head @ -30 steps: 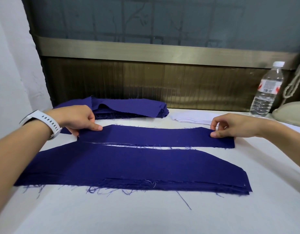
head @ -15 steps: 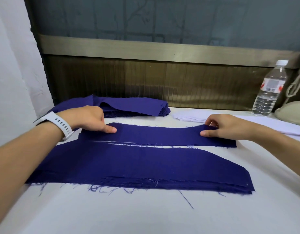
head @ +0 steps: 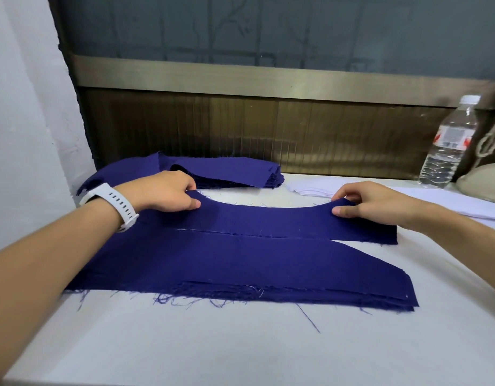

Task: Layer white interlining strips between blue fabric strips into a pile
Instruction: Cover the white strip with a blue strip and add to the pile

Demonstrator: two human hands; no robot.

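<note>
**Blue strip comes up by its far edge**

Raised since half a second ago, the far edge of a blue fabric strip (head: 268, 221) now stands off the table (head: 240, 344) where it had lain flat. The left hand (head: 162, 195), a white watch (head: 112, 203) on its wrist, pinches that edge between thumb and curled fingers. The right hand (head: 374, 203) pinches the same edge farther along. Between the two grips the edge sags in a shallow curve, and the strip's near edge rests against the far side of the pile (head: 240, 263) of blue layers toward the table's front edge.

More blue strips sit in a stack (head: 240, 171) at the far left corner. The white interlining strips (head: 310, 188) lie along the far edge to the right, untouched, and a water bottle (head: 447, 146) stands at the far right corner.

The risk appears to lie in the trailing near edge. Dragged across the pile, it could shift the top layers out of line or catch the frayed threads (head: 185, 299) at the front. The slack middle could also fold under as the strip lands, leaving a crease inside the pile.
</note>
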